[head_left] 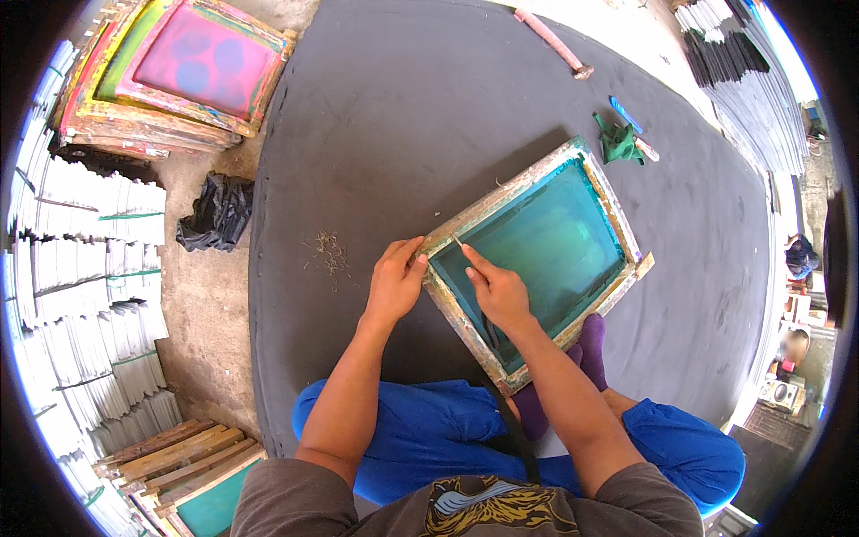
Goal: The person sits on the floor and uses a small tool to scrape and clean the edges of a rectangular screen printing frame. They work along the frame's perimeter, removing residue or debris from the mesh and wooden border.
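A wooden screen-printing frame [616,199] with teal mesh [546,255] lies tilted in front of me, its near edge by my purple-socked feet. My left hand [396,279] is closed on the frame's left corner, fingers over the paint-stained wood. Over the mesh beside that corner, my right hand [497,288] is closed on a thin, light-coloured tool [458,241]; its tip is near the frame's inner edge, and its exact kind is too small to tell. Small curled scraps [331,252] lie on the dark surface left of my left hand.
A hammer [555,45] lies at the far edge of the dark mat [385,116]. Beyond the frame are a green cloth [619,141] and a blue-handled tool [625,114]. Stacked painted frames [192,54], a black plastic bag [217,210] and bundled white sheets [98,277] stand at left.
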`<state>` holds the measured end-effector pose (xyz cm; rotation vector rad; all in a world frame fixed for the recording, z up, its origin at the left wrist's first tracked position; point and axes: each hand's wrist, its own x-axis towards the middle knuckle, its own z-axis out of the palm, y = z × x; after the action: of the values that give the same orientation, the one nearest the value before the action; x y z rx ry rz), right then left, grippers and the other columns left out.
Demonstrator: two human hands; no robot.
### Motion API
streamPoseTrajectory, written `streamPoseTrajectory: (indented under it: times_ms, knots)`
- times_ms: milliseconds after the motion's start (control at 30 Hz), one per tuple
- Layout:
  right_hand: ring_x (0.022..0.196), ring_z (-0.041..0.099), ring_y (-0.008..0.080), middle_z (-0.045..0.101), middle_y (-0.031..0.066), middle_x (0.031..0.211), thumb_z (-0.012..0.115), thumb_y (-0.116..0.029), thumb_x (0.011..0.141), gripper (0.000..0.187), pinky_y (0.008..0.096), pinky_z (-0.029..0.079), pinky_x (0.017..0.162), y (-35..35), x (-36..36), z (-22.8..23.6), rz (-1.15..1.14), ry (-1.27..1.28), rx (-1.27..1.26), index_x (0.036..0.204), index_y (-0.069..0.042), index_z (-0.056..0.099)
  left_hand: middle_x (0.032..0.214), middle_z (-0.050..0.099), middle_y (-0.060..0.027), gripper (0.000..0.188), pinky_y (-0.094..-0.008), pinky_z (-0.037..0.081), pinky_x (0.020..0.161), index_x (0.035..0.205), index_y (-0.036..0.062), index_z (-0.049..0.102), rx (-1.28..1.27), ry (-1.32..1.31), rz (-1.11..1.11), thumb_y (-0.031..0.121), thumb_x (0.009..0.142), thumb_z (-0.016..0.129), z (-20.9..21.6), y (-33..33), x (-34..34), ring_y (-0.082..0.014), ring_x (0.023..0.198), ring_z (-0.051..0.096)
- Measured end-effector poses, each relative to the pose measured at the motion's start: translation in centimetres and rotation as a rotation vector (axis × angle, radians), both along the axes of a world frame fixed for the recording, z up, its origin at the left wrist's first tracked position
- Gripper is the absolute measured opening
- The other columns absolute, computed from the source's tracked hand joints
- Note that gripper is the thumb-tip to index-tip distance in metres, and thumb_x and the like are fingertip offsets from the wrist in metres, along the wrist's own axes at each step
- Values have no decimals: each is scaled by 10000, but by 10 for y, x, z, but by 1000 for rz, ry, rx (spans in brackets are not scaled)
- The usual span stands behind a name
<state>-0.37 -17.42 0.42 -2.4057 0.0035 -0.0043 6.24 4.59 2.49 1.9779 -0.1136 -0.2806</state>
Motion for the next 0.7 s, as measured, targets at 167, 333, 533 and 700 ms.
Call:
streamPoseTrajectory:
  times_ms: [167,333,533,700]
  knots:
    - [588,659,236,720,103,836,605,-292,1087,466,397,538,574,-10,30,51,-370,933,957,1533,-165,570,1223,702,-162,371,-362,548,842,1325,-11,683,7,-39,-3,150,993,657,-8,4,0,-284,945,696]
    - [755,731,256,765,130,1025,582,-295,1097,448,370,575,705,4,12,1,9,-26,263,1523,-158,580,1232,698,-164,368,-367,548,873,1328,-16,678,13,44,-18,135,993,651,-1,1,2,-293,987,702]
    - [1111,712,416,702,129,1333,575,-315,1077,425,495,565,940,16,19,40,-249,532,450,1497,-255,597,1290,670,-176,375,-373,546,909,1338,-19,665,-32,21,1,125,993,650,-7,2,-1,-303,1052,692]
    - [917,727,449,776,168,1056,561,-348,1074,423,554,570,797,5,-3,50,-165,259,19,1493,-313,595,1390,621,-201,442,-402,534,1005,1415,9,610,-2,-7,-31,159,1001,653,-9,-1,-4,-345,1250,639]
